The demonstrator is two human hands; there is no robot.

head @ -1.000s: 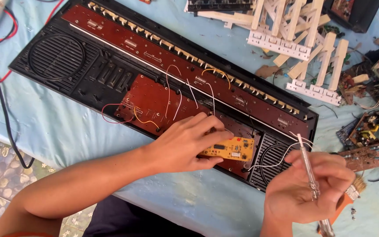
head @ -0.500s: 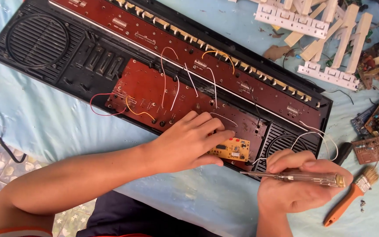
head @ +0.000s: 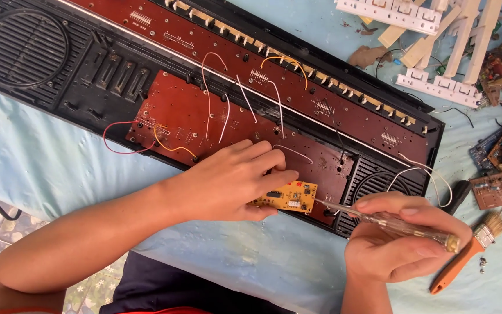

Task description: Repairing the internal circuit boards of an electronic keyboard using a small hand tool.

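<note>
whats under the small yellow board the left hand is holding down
The yellow board lies on the large red-brown circuit board inside the black case. The left hand covers its left end.
</note>
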